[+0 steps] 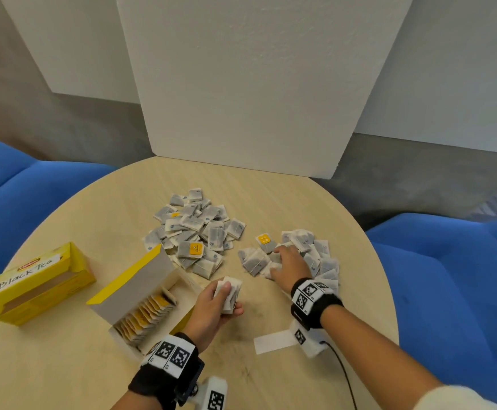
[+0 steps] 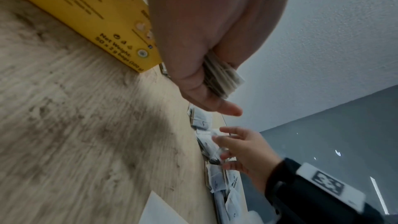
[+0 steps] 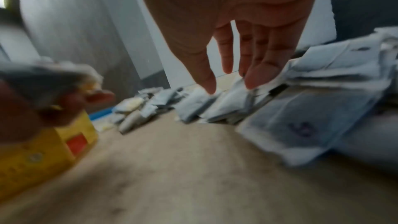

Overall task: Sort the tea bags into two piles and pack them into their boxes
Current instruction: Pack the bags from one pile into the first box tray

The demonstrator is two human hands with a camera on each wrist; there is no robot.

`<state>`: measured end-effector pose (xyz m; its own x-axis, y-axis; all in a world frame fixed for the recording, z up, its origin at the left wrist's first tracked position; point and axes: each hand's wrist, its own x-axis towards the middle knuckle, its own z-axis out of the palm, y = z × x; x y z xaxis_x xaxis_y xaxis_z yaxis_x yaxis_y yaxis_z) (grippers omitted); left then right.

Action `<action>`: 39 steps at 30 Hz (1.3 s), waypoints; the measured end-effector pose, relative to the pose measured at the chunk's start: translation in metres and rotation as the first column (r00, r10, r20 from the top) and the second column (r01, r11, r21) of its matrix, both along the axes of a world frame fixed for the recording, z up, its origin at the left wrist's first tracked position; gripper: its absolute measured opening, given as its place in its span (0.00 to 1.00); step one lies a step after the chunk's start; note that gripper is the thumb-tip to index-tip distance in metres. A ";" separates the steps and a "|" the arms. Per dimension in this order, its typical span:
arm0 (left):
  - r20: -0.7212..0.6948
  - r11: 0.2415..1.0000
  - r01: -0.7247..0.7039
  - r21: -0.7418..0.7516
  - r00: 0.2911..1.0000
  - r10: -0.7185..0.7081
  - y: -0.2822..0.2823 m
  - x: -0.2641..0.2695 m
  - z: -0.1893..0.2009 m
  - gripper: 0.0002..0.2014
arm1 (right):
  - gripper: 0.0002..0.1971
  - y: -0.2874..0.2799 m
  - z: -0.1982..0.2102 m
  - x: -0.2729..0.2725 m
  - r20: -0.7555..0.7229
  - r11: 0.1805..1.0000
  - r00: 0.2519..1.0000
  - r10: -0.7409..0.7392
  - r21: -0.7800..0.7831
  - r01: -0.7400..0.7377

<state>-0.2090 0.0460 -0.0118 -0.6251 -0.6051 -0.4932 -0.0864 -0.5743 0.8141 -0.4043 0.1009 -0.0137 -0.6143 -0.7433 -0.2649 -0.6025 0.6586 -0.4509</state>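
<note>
Your left hand [image 1: 211,309] clamps a squared stack of tea bags [image 1: 229,294] ready for the open box [image 1: 140,297], while your right hand's [image 1: 290,266] straight fingers gather more near the table's [image 1: 63,365] right edge.

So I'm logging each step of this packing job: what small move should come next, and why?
Probably the right hand closes on a tea bag or two from the right pile and passes them to the left hand. Its straight fingers already reach down to that pile, while the left holds a small stack of bags in its grip beside the open box, which is part filled.
</note>
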 end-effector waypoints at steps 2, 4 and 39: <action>0.001 1.000 0.026 -0.013 1.000 -0.026 0.000 0.002 0.000 0.10 | 0.21 -0.007 -0.005 -0.010 -0.075 0.991 0.994 0.074 0.120 -0.065; -0.011 0.999 0.040 -0.018 0.999 -0.040 0.001 0.003 0.001 0.08 | 0.17 -0.011 -0.010 -0.012 -0.114 0.984 0.988 0.102 0.158 -0.083; -0.021 0.984 0.048 0.173 0.999 -0.045 0.022 -0.006 0.016 0.23 | 0.09 0.041 0.036 0.092 0.728 0.881 0.670 -0.145 -0.213 0.422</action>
<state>-0.2150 0.0679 0.0044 -0.6597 -0.4814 -0.5771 -0.1031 -0.7026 0.7040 -0.3125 0.1417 0.0225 -0.5637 -0.6849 -0.4616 0.1498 0.4649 -0.8726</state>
